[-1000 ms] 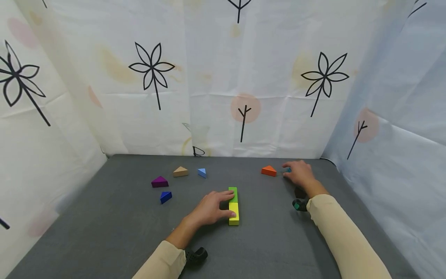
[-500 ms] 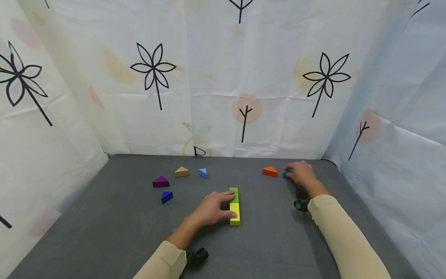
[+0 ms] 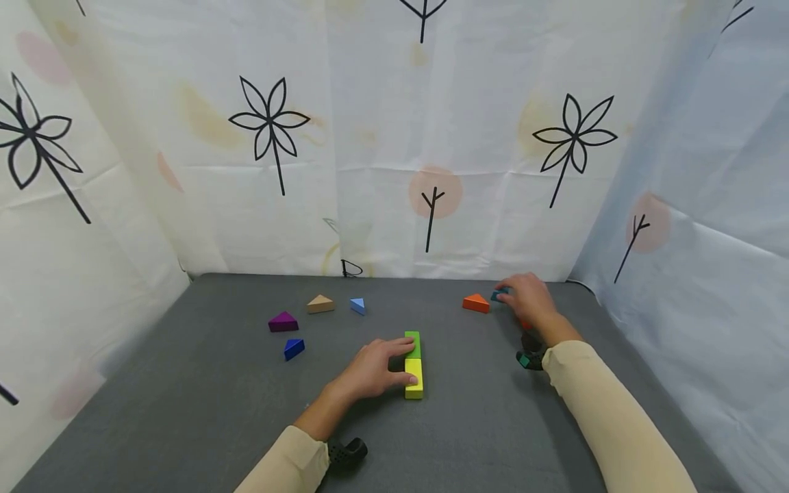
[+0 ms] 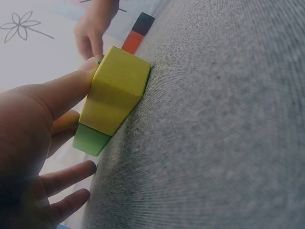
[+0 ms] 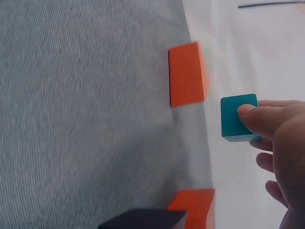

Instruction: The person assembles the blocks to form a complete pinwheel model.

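My left hand (image 3: pixel 372 366) rests its thumb on a yellow block (image 3: pixel 414 387) and its index finger on a green block (image 3: pixel 414 348); the two blocks lie end to end. In the left wrist view, the thumb touches the yellow block (image 4: pixel 116 86) and the other fingers stretch out past the green block (image 4: pixel 91 140). At the far right, my right hand (image 3: pixel 529 301) pinches a teal block (image 3: pixel 498 295). The right wrist view shows the thumb on the teal block's (image 5: pixel 230 117) face, with the block raised off the table.
An orange triangular block (image 3: pixel 476 303) lies left of the right hand. A red-orange block (image 5: pixel 193 205) and a dark block (image 5: pixel 145 219) sit under the right wrist. Farther left are light blue (image 3: pixel 357 306), tan (image 3: pixel 320 305), purple (image 3: pixel 283 322) and dark blue (image 3: pixel 294 348) triangular blocks.
My right hand has closed on the teal block and lifted it, moving slightly up and left. A red-orange block shows beneath the right wrist now. The left hand stays still.
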Tool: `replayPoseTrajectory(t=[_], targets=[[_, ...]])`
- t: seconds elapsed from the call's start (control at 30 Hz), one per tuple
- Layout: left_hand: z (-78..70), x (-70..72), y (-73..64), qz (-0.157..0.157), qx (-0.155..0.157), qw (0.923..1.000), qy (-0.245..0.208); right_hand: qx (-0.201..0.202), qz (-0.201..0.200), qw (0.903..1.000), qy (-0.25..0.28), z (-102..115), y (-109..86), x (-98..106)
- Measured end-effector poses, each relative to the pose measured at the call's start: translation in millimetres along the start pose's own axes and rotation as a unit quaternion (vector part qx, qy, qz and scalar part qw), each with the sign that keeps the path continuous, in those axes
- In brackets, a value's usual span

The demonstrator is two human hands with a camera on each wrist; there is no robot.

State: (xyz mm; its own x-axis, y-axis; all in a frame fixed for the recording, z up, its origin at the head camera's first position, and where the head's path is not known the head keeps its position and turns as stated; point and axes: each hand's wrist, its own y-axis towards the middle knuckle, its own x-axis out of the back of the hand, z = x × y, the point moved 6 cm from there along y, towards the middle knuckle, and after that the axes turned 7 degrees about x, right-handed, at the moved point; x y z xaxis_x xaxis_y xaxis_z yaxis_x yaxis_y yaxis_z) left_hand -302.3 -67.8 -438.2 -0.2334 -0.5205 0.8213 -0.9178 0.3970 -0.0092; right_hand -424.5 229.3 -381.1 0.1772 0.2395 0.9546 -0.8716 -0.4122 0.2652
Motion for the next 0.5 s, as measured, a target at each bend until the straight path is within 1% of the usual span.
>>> replayPoseTrajectory(t=[0.13, 0.23, 0.37, 0.5], targets=[[1.6, -1.1, 0.3, 0.003, 0.004, 1.0000, -0.003, 0.014, -0.019, 0.9997, 0.010, 11.9, 4.2, 3.6], [2.1, -1.5, 0.2, 0.004, 0.004, 1.0000, -0.002, 0.023, -0.026, 0.9989, 0.033, 21.2, 7.5, 3.8], [1.7, -1.4, 0.0, 0.002, 0.004, 1.0000, -0.002, 0.033, -0.025, 0.9965, 0.072, 35.8, 10.5, 2.9], [0.8, -1.3, 0.3, 0.000, 0.003, 1.0000, 0.002, 0.036, -0.022, 0.9938, 0.103, 47.5, 12.8, 0.4]])
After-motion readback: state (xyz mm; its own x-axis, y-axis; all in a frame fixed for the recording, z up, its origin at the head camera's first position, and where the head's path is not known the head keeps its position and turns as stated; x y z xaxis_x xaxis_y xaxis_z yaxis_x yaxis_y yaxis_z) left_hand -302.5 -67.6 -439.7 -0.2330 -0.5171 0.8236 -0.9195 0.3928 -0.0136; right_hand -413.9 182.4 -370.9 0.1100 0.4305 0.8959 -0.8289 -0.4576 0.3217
